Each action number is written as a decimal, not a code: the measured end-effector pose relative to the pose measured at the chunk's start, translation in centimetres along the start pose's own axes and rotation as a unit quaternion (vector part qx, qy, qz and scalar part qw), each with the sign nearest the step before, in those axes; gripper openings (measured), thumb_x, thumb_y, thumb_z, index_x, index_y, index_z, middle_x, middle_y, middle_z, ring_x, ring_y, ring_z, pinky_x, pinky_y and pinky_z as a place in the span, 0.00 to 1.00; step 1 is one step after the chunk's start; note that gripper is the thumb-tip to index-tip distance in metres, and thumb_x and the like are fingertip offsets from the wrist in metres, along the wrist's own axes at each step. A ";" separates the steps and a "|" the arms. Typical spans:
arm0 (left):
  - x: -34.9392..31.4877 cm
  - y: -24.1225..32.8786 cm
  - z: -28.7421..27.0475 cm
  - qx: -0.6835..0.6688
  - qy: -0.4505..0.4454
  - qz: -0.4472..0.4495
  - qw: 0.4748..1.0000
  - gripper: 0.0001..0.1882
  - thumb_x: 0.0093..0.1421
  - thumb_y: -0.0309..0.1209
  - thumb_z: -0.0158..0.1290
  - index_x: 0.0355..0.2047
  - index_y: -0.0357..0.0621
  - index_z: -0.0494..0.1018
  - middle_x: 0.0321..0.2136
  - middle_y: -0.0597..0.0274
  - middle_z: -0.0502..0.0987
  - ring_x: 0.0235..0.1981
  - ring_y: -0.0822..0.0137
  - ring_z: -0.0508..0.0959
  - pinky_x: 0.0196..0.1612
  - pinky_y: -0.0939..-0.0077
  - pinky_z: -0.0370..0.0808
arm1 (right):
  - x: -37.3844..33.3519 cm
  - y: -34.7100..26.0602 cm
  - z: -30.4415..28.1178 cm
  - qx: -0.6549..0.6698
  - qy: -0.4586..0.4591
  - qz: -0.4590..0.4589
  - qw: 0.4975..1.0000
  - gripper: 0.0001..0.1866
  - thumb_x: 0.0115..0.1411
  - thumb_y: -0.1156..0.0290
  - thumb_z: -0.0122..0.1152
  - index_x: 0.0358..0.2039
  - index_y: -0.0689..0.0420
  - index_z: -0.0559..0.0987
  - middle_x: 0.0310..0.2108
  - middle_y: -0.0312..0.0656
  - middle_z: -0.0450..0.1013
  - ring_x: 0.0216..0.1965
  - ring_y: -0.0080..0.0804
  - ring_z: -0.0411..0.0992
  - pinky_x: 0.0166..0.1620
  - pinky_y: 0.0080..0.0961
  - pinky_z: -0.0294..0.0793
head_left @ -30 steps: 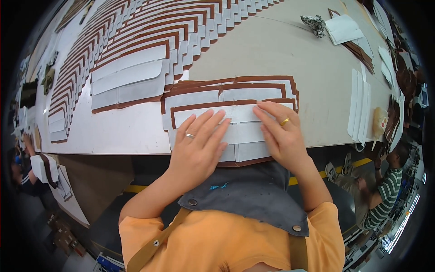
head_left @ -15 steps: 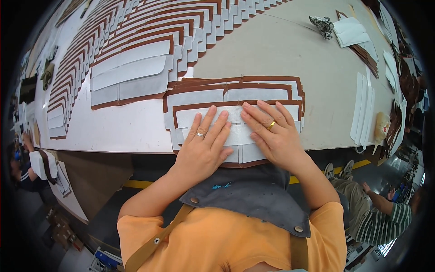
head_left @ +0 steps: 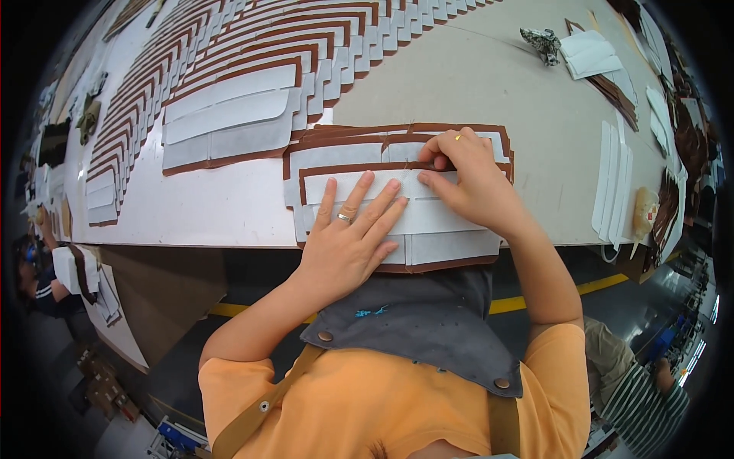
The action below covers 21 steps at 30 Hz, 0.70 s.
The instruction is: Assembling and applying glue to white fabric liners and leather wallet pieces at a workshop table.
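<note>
Rests the bare left hand [head_left: 344, 243] flat, fingers spread apart, on a white rectangular panel with brown edging [head_left: 442, 220], overhanging the pale tabletop [head_left: 428, 84]; curls the bare right hand [head_left: 474, 180] at the panel's top edge; cannot tell whether clamped there.

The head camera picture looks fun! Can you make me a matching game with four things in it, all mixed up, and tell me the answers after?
Things:
1. Left hand
2. Shirt
3. Right hand
4. Apron

Matches:
A. Fingers bent, at the brown top edge of the front panel
B. Dark grey
C. Fingers spread out, lying on the front panel
D. Orange

Right pairs: 1-C, 2-D, 3-A, 4-B
</note>
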State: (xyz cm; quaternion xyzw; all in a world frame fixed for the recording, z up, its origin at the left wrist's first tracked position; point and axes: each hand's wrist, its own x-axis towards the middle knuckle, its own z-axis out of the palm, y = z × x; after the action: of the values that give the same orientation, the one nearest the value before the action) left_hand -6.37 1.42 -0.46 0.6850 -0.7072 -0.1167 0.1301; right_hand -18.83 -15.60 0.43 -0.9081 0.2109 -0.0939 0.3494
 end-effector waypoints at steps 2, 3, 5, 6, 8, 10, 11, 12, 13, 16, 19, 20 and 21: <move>0.0 0.1 0.1 0.011 0.007 0.003 1.000 0.25 0.53 0.39 0.47 0.52 0.50 0.60 0.56 0.66 0.56 0.60 0.60 0.50 0.60 0.54 0.37 | 0.3 0.4 0.0 0.022 -0.017 0.002 1.000 0.06 0.47 0.76 0.57 0.27 0.57 0.70 0.25 0.34 0.64 0.32 0.26 0.60 0.42 0.24 0.56; 0.0 0.1 0.2 0.020 0.014 0.007 1.000 0.25 0.53 0.39 0.48 0.51 0.49 0.61 0.56 0.66 0.57 0.59 0.59 0.51 0.59 0.52 0.37 | 0.3 0.5 0.0 0.043 -0.034 0.005 0.999 0.06 0.47 0.76 0.57 0.27 0.57 0.71 0.25 0.33 0.64 0.32 0.25 0.60 0.42 0.23 0.56; 0.1 0.1 0.2 0.027 0.017 0.009 0.999 0.25 0.53 0.39 0.48 0.51 0.49 0.61 0.56 0.66 0.57 0.59 0.60 0.51 0.59 0.52 0.37 | 0.3 0.8 0.1 0.067 -0.030 0.004 0.997 0.05 0.47 0.77 0.56 0.26 0.57 0.71 0.25 0.33 0.64 0.32 0.26 0.60 0.42 0.23 0.56; 0.1 0.1 0.2 0.033 0.020 0.010 0.999 0.25 0.52 0.39 0.48 0.51 0.50 0.61 0.56 0.67 0.57 0.59 0.60 0.51 0.59 0.52 0.36 | 0.3 0.9 0.1 0.091 -0.026 0.003 0.995 0.04 0.48 0.77 0.56 0.25 0.56 0.71 0.25 0.33 0.64 0.32 0.26 0.59 0.42 0.22 0.56; 0.1 0.1 0.2 0.031 0.026 0.012 0.999 0.25 0.52 0.39 0.48 0.51 0.50 0.62 0.56 0.68 0.57 0.59 0.59 0.50 0.59 0.52 0.36 | 0.2 1.0 0.1 0.097 -0.027 0.003 0.995 0.04 0.48 0.77 0.56 0.25 0.57 0.71 0.25 0.33 0.64 0.33 0.26 0.59 0.42 0.22 0.56; 0.1 0.0 0.2 0.029 0.033 0.015 0.999 0.25 0.52 0.39 0.49 0.51 0.50 0.62 0.56 0.68 0.57 0.60 0.59 0.50 0.59 0.53 0.36 | 0.2 1.0 0.0 0.102 -0.026 0.002 0.994 0.04 0.48 0.77 0.55 0.26 0.57 0.71 0.26 0.33 0.64 0.34 0.26 0.59 0.41 0.22 0.57; 0.1 0.0 0.1 0.025 0.038 0.016 0.999 0.24 0.54 0.37 0.47 0.52 0.49 0.61 0.56 0.65 0.57 0.60 0.58 0.49 0.59 0.54 0.36 | 0.1 1.0 -0.1 0.094 -0.031 0.002 0.995 0.04 0.49 0.76 0.55 0.26 0.57 0.70 0.26 0.33 0.64 0.34 0.26 0.59 0.41 0.22 0.57; 0.1 0.0 -0.1 0.021 0.042 0.017 0.999 0.24 0.55 0.36 0.45 0.52 0.48 0.60 0.55 0.62 0.57 0.60 0.57 0.49 0.59 0.55 0.37 | 0.1 0.9 -0.2 0.085 -0.036 0.000 0.996 0.04 0.49 0.75 0.55 0.26 0.57 0.70 0.27 0.33 0.64 0.35 0.26 0.59 0.41 0.22 0.58; 0.0 -0.2 0.0 0.022 0.042 0.017 0.999 0.24 0.55 0.36 0.45 0.52 0.48 0.60 0.55 0.62 0.57 0.60 0.57 0.49 0.59 0.55 0.37 | 0.1 0.7 -0.4 0.086 -0.035 -0.001 0.996 0.04 0.49 0.75 0.55 0.26 0.57 0.70 0.27 0.33 0.64 0.35 0.26 0.59 0.41 0.22 0.58; -0.1 -1.4 0.0 -0.006 0.159 -0.058 0.986 0.29 0.52 0.35 0.49 0.54 0.47 0.56 0.54 0.55 0.58 0.57 0.55 0.54 0.58 0.56 0.42 | 0.0 0.3 -0.6 0.116 -0.039 0.042 0.992 0.05 0.49 0.74 0.55 0.27 0.57 0.70 0.28 0.34 0.65 0.36 0.26 0.60 0.42 0.21 0.58; -0.5 -3.0 -0.5 -0.025 0.240 -0.165 0.956 0.30 0.53 0.32 0.49 0.55 0.44 0.52 0.48 0.51 0.62 0.48 0.58 0.61 0.53 0.60 0.49 | -0.1 0.2 -0.4 0.163 -0.022 0.058 0.985 0.04 0.48 0.73 0.55 0.26 0.55 0.70 0.26 0.35 0.67 0.33 0.28 0.60 0.43 0.25 0.57; -0.8 -3.5 -0.4 -0.133 0.222 -0.208 0.943 0.29 0.53 0.30 0.49 0.54 0.43 0.53 0.43 0.54 0.64 0.42 0.63 0.63 0.49 0.65 0.53 | -0.3 -0.1 -0.7 0.152 -0.014 0.062 0.986 0.04 0.48 0.73 0.55 0.26 0.56 0.70 0.27 0.36 0.67 0.34 0.28 0.60 0.43 0.25 0.57; -1.2 -3.8 -0.6 -0.236 0.203 -0.252 0.916 0.28 0.53 0.28 0.49 0.54 0.42 0.53 0.37 0.57 0.67 0.36 0.67 0.65 0.45 0.70 0.57 | -0.4 -0.4 -1.0 0.143 -0.009 0.061 0.988 0.05 0.48 0.74 0.55 0.26 0.56 0.70 0.27 0.36 0.67 0.34 0.28 0.61 0.44 0.24 0.57</move>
State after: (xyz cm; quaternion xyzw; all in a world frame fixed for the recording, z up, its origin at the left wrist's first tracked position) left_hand -2.52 2.52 -1.23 0.7990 -0.4208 -0.1676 0.3954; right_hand -19.31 -15.73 1.45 -0.8350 0.2474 -0.0936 0.4825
